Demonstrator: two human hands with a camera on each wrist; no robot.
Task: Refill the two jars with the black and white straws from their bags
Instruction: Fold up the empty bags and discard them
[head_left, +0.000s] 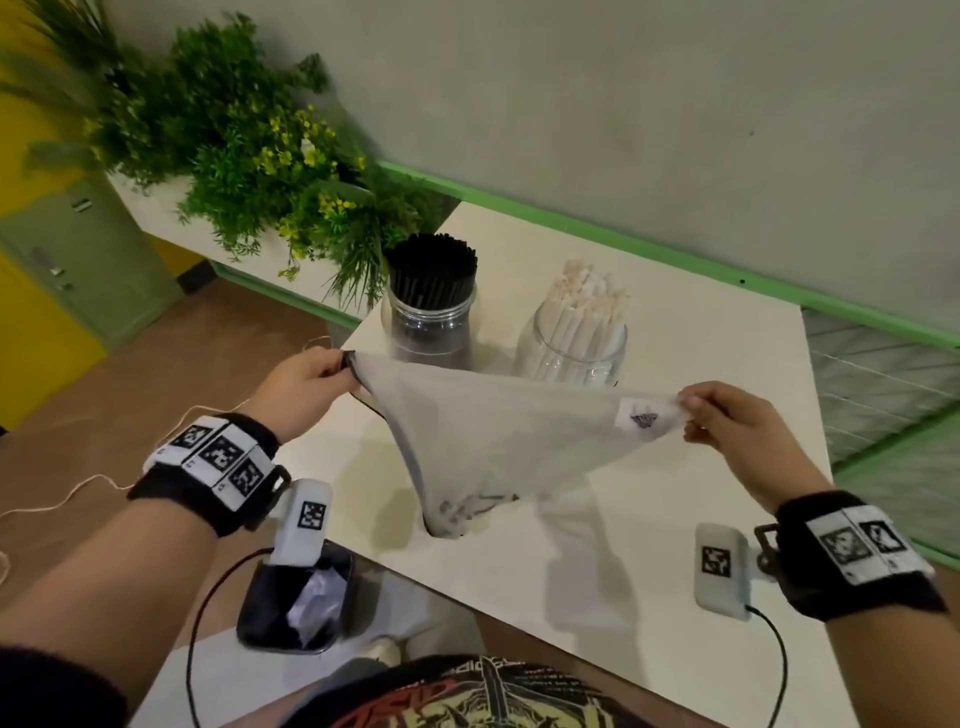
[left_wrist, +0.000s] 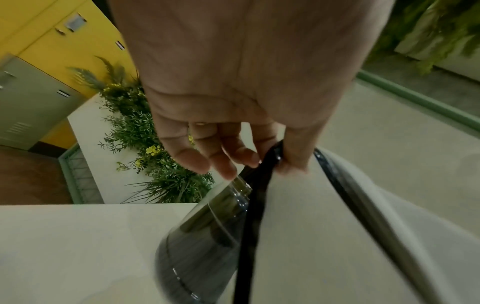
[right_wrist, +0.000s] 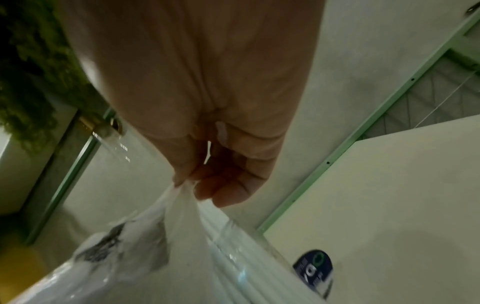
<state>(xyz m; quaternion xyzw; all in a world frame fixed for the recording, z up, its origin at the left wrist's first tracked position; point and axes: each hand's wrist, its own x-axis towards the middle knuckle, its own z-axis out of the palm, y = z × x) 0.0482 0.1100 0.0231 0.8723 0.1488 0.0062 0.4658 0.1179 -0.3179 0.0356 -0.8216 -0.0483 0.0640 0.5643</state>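
Observation:
A limp translucent plastic bag is stretched above the white table between both hands, its lowest corner touching the tabletop. My left hand pinches its dark-edged left corner between thumb and forefinger. At the right corner, by a white label, my right hand pinches the plastic. Behind the bag stand two glass jars: the left jar packed with black straws, the right jar holding white straws. In the left wrist view the black-straw jar lies just below my fingers.
The white table has bare surface in front of the bag. A leafy planter runs along the left behind the jars. A black bin with crumpled plastic sits on the floor under my left wrist. A green-trimmed wall backs the table.

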